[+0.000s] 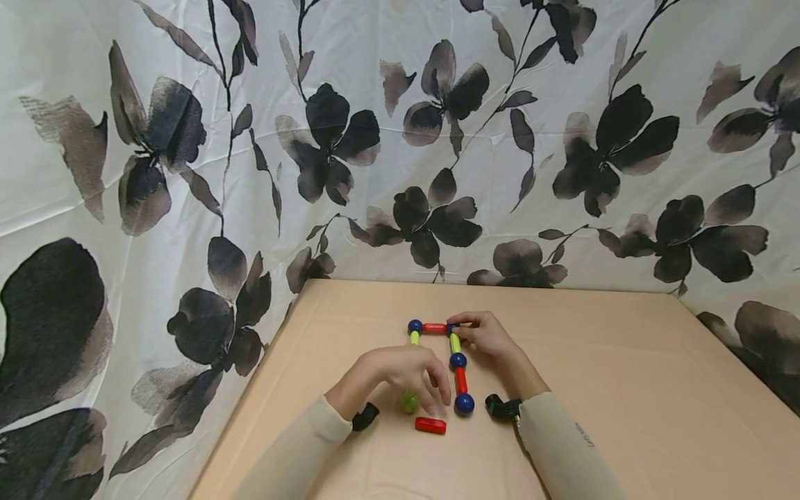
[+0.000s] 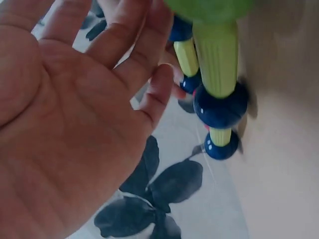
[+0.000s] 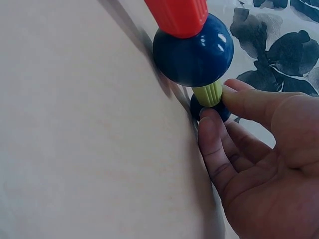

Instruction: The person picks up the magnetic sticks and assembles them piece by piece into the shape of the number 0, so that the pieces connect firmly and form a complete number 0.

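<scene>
A chain of magnetic-looking toy rods and balls lies on the table. At its far right corner, my right hand (image 1: 486,335) pinches a blue ball (image 3: 196,108), its fingertips also against the yellow-green rod (image 3: 208,93). From there the chain runs toward me through another blue ball (image 1: 458,360) and a red rod (image 1: 461,380) to a near blue ball (image 1: 464,403). My left hand (image 1: 409,368) hovers over the left side, fingers loosely bent and holding nothing. It hides part of that side, which ends in a green ball (image 1: 409,403). A loose red rod (image 1: 430,425) lies nearer me.
The tan table (image 1: 625,389) extends widely to the right of the hands. A floral curtain (image 1: 375,139) hangs behind its far edge. Black wrist cameras are worn at the left wrist (image 1: 365,417) and the right wrist (image 1: 502,408).
</scene>
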`<move>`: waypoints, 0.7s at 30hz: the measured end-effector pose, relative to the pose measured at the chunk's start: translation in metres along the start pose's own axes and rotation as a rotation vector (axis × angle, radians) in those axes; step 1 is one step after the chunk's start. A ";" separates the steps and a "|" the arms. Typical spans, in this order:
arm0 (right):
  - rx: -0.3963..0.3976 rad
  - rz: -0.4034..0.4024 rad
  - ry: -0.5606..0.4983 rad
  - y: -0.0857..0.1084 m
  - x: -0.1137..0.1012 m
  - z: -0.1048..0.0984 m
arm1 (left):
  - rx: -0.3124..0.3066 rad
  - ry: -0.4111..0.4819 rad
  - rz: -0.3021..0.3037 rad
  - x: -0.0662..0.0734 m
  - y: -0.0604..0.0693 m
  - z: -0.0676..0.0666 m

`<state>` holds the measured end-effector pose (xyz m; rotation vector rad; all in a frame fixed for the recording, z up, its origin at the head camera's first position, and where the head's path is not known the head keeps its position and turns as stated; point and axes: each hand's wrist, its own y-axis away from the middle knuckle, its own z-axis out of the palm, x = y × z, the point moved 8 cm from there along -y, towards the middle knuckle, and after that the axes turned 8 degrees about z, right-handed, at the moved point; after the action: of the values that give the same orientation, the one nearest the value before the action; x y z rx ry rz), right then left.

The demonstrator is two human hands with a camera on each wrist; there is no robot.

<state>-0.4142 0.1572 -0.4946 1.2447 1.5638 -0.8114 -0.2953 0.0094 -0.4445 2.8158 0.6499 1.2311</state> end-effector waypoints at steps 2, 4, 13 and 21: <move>-0.002 0.004 -0.004 0.000 0.000 0.000 | -0.052 -0.047 -0.022 0.001 -0.002 0.008; -0.004 0.008 -0.005 0.001 0.000 0.000 | -0.084 -0.095 -0.044 0.002 -0.003 0.015; 0.001 0.009 -0.001 0.000 -0.003 -0.001 | -0.089 -0.230 -0.143 0.004 -0.004 0.024; 0.001 0.017 -0.008 -0.002 0.000 -0.002 | -0.059 -0.273 -0.184 0.005 -0.002 0.023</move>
<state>-0.4161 0.1581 -0.4937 1.2533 1.5446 -0.8054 -0.2770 0.0171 -0.4569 2.7295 0.8158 0.8045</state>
